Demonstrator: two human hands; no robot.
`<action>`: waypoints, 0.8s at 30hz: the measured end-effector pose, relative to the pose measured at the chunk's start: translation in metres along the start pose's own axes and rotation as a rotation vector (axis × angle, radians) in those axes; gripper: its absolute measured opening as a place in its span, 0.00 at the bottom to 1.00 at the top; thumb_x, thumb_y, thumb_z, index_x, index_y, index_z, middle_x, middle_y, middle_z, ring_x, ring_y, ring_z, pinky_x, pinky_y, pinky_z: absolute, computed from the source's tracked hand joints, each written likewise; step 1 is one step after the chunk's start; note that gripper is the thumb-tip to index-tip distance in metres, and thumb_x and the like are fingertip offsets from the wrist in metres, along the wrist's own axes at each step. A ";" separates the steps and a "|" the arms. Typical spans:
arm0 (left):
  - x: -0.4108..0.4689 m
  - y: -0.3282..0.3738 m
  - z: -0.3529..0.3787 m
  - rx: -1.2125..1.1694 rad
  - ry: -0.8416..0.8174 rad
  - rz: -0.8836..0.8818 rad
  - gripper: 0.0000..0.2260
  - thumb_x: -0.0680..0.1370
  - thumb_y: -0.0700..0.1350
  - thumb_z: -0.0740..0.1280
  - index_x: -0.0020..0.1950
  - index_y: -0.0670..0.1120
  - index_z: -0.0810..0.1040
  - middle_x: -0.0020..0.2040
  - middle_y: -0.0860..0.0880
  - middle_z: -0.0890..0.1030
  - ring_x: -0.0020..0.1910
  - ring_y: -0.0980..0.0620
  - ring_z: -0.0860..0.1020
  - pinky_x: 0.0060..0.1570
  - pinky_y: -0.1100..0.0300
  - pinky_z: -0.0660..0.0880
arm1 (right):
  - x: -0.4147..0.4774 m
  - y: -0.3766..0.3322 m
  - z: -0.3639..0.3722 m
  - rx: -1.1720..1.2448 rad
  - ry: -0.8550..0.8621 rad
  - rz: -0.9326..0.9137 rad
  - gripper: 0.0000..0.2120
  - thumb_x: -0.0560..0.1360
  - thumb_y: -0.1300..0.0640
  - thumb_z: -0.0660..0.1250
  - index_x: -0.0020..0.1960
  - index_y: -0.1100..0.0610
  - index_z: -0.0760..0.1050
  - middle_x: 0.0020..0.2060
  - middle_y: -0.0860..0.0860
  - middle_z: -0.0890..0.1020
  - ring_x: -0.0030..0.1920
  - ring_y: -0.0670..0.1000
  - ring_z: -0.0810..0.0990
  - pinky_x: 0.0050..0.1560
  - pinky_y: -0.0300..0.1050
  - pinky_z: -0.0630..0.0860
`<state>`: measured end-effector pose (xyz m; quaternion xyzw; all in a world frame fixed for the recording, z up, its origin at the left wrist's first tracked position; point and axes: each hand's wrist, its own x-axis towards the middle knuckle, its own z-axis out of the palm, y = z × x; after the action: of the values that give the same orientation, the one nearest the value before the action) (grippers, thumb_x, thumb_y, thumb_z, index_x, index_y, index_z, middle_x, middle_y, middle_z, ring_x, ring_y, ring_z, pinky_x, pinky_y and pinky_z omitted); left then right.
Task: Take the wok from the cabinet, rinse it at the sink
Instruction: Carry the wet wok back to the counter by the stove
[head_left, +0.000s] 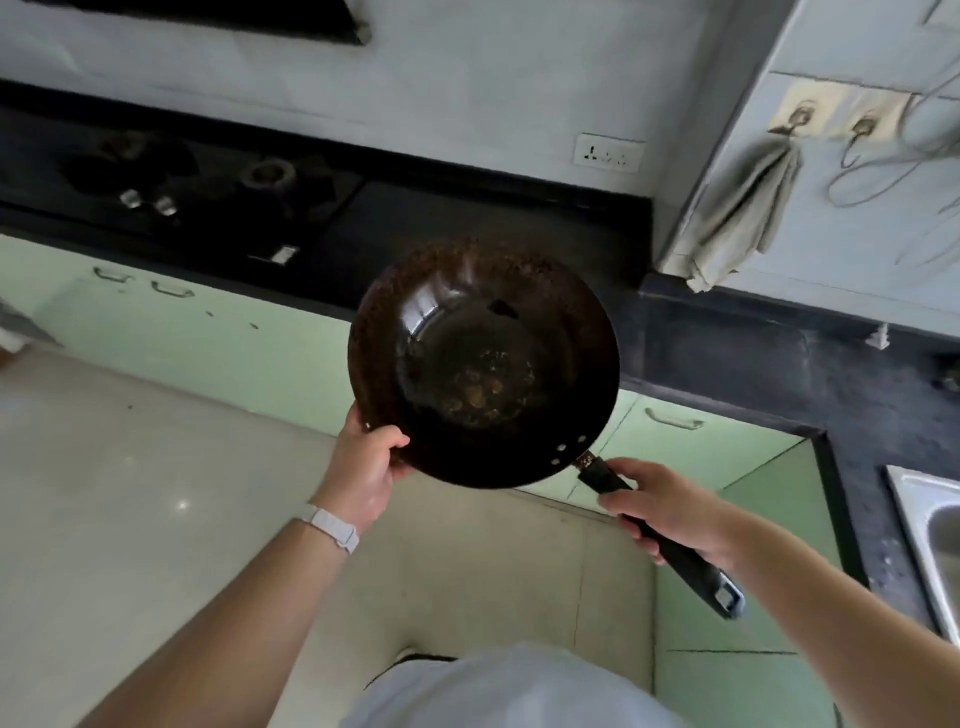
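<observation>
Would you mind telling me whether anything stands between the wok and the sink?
Nothing visible does. The wok, held by the left hand and right hand, is in open air; the sink lies at the right, only partly in view.

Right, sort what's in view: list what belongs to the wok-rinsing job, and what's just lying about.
Job: dark round metal wok, its rim gripped by the left hand, its black handle gripped by the right hand; stainless steel sink.
Lying about: hanging grey cloth; black gas hob; white wall socket.
</observation>
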<state>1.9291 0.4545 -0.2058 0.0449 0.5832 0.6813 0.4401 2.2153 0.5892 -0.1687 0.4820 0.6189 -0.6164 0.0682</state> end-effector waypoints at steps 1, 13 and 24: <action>0.006 0.010 -0.019 -0.016 0.010 0.007 0.29 0.74 0.26 0.57 0.67 0.52 0.74 0.61 0.44 0.81 0.58 0.40 0.79 0.38 0.53 0.81 | 0.011 -0.015 0.015 -0.017 -0.010 -0.004 0.12 0.80 0.62 0.65 0.60 0.50 0.76 0.27 0.53 0.72 0.24 0.51 0.68 0.26 0.41 0.67; 0.032 0.079 -0.204 -0.251 0.231 0.065 0.30 0.75 0.25 0.55 0.67 0.54 0.73 0.64 0.47 0.79 0.62 0.40 0.78 0.51 0.43 0.80 | 0.112 -0.166 0.155 -0.291 -0.233 -0.047 0.10 0.80 0.61 0.65 0.59 0.51 0.78 0.28 0.54 0.72 0.25 0.51 0.68 0.26 0.42 0.68; 0.083 0.125 -0.270 -0.333 0.426 0.110 0.33 0.74 0.25 0.55 0.73 0.52 0.68 0.67 0.46 0.76 0.61 0.40 0.78 0.45 0.49 0.82 | 0.218 -0.265 0.208 -0.414 -0.427 -0.089 0.10 0.80 0.62 0.65 0.59 0.53 0.77 0.28 0.54 0.73 0.25 0.51 0.69 0.26 0.44 0.68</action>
<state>1.6546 0.3133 -0.2244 -0.1408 0.5394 0.7847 0.2711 1.8143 0.5877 -0.1803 0.2897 0.7237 -0.5668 0.2666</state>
